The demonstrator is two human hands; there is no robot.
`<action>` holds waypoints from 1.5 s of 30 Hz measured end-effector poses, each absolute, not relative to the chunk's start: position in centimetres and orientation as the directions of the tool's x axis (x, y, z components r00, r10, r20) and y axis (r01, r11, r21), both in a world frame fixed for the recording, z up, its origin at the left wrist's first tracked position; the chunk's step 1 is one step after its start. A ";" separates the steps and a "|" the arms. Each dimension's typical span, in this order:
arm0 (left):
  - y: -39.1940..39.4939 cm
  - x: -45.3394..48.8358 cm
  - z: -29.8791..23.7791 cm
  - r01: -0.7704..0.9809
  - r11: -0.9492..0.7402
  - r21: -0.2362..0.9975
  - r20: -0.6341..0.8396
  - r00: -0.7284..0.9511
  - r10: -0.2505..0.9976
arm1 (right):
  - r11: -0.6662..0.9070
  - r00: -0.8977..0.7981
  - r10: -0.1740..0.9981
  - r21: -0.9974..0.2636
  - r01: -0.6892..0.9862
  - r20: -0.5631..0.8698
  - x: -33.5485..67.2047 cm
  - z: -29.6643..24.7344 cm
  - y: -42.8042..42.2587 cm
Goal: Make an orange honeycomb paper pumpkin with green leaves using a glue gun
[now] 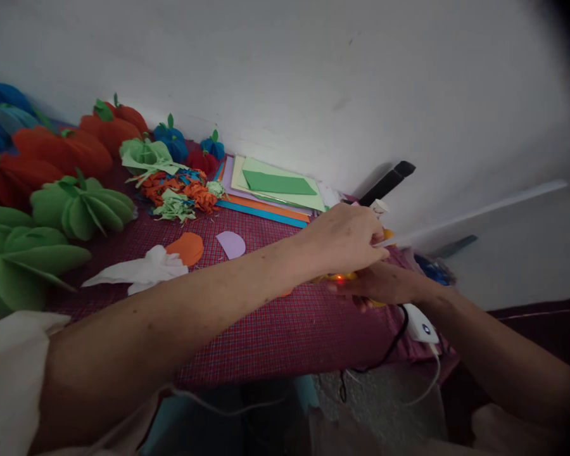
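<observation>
My left hand [346,237] reaches across the red checked cloth [275,329] and pinches a thin white stick [389,241] at its tip. My right hand [384,284] lies just under it, fingers curled round a yellow-orange tool with a red light [338,277]; most of that tool is hidden by both hands. A black cord [399,335] runs down from the right hand over the table edge.
Paper pumpkins in red, green and blue [80,206] crowd the left. Shredded paper scraps [180,190], stacked coloured sheets [275,187], an orange cut-out [187,247], a lilac half-circle [231,244] and white tissue [142,269] lie mid-table. A white adapter [420,324] hangs at the right edge; the wall is close behind.
</observation>
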State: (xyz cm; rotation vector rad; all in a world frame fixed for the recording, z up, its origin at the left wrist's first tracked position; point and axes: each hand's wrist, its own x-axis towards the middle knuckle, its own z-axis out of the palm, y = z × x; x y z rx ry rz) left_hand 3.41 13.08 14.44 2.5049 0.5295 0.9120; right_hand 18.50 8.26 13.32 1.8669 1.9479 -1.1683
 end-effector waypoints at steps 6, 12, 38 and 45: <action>13.0 3.5 14.7 0.212 -0.858 0.467 0.498 0.739 0.453 | -0.122 -0.176 0.754 -0.398 0.909 -0.633 18.4 13.3 8.3; 13.0 3.4 14.7 0.218 -0.852 0.475 0.483 0.745 0.460 | -0.128 -0.159 0.751 -0.377 0.917 -0.641 18.5 13.3 8.4; 13.7 3.8 13.6 0.181 -0.870 0.458 0.562 0.699 0.441 | -0.096 -0.192 0.747 -0.389 0.916 -0.636 18.2 13.0 8.9; 13.7 3.8 13.7 0.169 -0.878 0.449 0.554 0.718 0.422 | -0.066 -0.214 0.754 -0.396 0.916 -0.621 18.2 12.9 8.8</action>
